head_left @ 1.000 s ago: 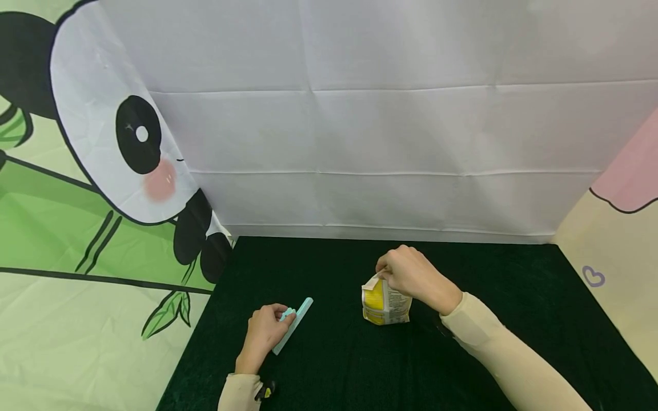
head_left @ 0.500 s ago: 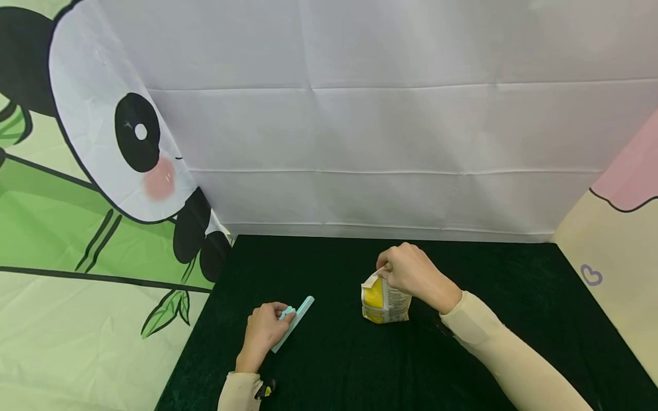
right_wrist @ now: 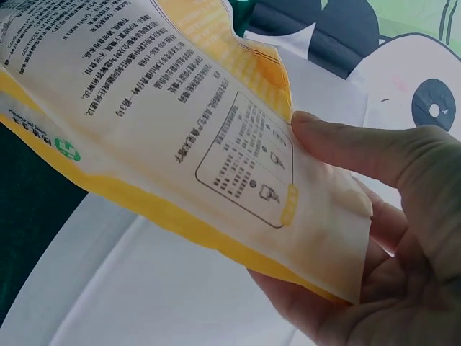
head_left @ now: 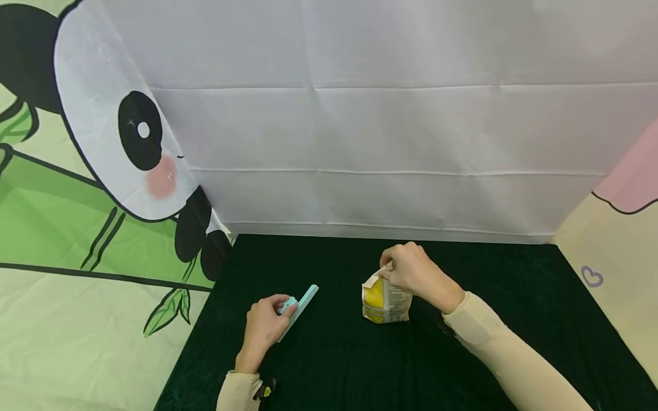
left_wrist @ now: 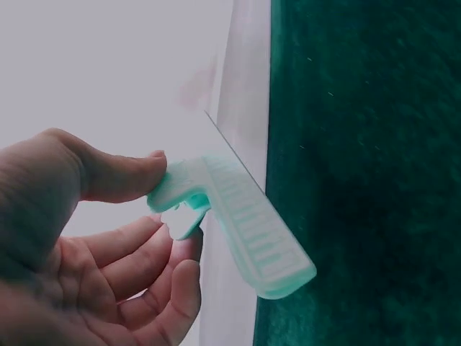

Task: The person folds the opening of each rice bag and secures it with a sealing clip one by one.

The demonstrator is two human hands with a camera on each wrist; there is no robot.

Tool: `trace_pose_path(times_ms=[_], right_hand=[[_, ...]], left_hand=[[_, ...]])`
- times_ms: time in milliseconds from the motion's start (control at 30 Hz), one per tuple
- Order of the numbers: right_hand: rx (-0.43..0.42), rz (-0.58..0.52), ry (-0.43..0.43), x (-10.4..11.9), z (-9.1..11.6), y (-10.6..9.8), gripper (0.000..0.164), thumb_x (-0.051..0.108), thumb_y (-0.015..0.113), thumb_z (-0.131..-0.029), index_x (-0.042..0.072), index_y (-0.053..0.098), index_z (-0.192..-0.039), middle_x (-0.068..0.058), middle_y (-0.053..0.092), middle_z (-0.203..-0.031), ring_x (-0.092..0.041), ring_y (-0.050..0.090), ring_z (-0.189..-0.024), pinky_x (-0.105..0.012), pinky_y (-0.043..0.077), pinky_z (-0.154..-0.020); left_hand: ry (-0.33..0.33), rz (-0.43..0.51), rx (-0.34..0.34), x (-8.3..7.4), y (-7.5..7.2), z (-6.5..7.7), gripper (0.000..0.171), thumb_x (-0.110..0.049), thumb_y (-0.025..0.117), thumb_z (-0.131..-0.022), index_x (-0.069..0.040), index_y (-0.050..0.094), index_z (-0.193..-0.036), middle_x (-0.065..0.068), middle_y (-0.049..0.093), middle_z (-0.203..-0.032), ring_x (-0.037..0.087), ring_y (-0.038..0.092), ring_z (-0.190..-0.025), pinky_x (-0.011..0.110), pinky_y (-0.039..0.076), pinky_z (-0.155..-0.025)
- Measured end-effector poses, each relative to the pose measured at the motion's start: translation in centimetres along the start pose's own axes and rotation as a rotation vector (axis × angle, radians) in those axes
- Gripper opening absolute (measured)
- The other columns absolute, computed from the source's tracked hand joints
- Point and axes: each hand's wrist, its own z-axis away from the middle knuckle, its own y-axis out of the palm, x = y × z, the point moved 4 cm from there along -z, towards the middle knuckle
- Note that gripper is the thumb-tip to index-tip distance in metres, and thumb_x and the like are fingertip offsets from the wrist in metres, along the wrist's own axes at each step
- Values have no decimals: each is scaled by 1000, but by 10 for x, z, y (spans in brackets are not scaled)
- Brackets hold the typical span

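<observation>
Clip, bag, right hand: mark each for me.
clip (head_left: 302, 302), head view, middle of the teal bar.
bag (head_left: 382, 301), head view, yellow front panel.
right hand (head_left: 411, 272), head view, back of the hand.

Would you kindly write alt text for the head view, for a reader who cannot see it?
A person's right hand pinches the top of a yellow and white bag standing on a dark green table, while the left hand holds a pale green clip. A panda-print backdrop hangs behind.
</observation>
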Motion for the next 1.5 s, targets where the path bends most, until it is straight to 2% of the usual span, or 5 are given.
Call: trace_pose_path(times_ms=[167, 667, 933, 1300, 1500], right_hand=[[22, -38, -28, -2, 0, -1, 5, 12, 78, -97, 8, 78, -98, -17, 77, -109, -16, 71, -79, -32, 65, -67], [25, -2, -85, -9, 2, -4, 7, 11, 75, -98, 10, 80, -103, -13, 79, -109, -14, 69, -79, -29, 62, -66], [12, -9, -93, -12, 0, -5, 7, 13, 77, -98, 12, 81, -102, -14, 80, -114, -27, 78, -97, -36, 66, -72], [17, -47, -103, -18, 0, -3, 8, 12, 76, -98, 11, 81, -104, -15, 80, -115, -27, 78, -97, -35, 66, -72], [14, -69, -98, -21, -2, -1, 8, 13, 76, -99, 11, 81, -104, -15, 80, -114, -24, 77, -94, -34, 65, -71]], left_hand=[[18, 22, -18, -12, -4, 3, 29, -28, 75, -99, -11, 77, -123, 6, 77, -106, 17, 68, -94, 38, 56, -81], [66, 85, -64, -32, -10, 9, 25, -25, 77, -98, -13, 79, -120, 3, 78, -100, 14, 63, -85, 29, 48, -75], [81, 126, -96, -42, -11, 9, 24, -22, 78, -97, -14, 80, -119, 8, 81, -105, 17, 62, -69, 26, 49, -66], [117, 137, -104, -58, -4, 9, 23, -21, 78, -97, -13, 80, -119, 10, 82, -112, 14, 70, -73, 29, 55, -72], [149, 154, -92, -66, 1, 8, 23, -20, 77, -98, -12, 79, -120, 12, 82, -113, 12, 63, -63, 24, 51, -63]])
